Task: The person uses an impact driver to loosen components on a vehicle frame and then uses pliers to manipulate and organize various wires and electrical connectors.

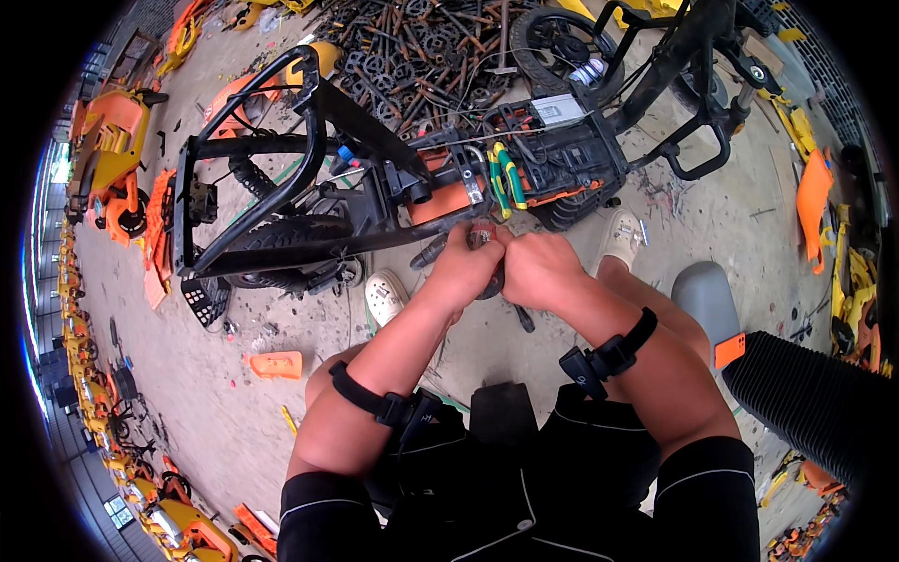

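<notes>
Holding a dark-and-red part (484, 230) at six o'clock of the black frame (370, 136). Left hand (465, 272) wrapped round it; right hand (541, 267) curled alongside, grip hidden, cannot tell. Likely best: brace left, work right gently.

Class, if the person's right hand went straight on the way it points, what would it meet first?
The right hand would probably meet the left hand first, close beside it on that line; depth is unclear.

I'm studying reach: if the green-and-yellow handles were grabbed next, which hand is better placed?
Probably the right hand: it's just below the green-and-yellow handles. The left hand sits farther left, gripping a dark tool. Whether the right holds anything is hidden.
</notes>
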A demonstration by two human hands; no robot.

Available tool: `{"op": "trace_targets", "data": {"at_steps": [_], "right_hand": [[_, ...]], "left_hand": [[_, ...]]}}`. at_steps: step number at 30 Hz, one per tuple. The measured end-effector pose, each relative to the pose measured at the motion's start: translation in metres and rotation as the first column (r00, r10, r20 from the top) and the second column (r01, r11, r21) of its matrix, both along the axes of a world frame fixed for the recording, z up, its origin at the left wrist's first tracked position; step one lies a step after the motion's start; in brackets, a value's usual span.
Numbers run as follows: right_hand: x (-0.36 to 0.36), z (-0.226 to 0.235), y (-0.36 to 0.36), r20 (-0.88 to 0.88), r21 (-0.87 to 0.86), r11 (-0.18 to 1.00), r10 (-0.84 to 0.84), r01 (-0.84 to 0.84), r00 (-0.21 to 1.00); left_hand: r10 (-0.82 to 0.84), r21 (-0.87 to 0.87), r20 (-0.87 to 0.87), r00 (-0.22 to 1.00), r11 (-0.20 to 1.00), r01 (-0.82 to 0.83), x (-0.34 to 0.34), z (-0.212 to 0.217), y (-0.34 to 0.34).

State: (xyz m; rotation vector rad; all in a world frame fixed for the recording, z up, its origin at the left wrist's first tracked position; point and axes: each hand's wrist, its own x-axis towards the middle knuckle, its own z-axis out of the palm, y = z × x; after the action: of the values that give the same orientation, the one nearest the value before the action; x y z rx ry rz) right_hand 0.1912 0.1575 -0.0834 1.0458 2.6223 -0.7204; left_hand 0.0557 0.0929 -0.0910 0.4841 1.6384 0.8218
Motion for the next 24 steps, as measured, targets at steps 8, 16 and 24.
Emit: {"op": "trace_targets", "data": {"at_steps": [8, 16, 24], "right_hand": [[0.002, -0.006, -0.006, -0.039, -0.001, 1.000, 0.000, 0.000, 0.999], [-0.001, -0.005, -0.007, -0.003, -0.011, 1.000, 0.012, -0.012, 1.000], [-0.002, -0.007, -0.006, 0.018, -0.023, 1.000, -0.002, 0.003, 1.000]], "left_hand": [[0.014, -0.024, 0.005, 1.000, 1.000, -0.014, 0.005, 0.013, -0.004], [0.039, 0.006, -0.004, 0.999, 0.999, -0.039, 0.002, 0.005, -0.008], [0.034, -0.005, 0.003, 0.999, 0.999, -0.034, 0.001, -0.003, -0.006]]}}
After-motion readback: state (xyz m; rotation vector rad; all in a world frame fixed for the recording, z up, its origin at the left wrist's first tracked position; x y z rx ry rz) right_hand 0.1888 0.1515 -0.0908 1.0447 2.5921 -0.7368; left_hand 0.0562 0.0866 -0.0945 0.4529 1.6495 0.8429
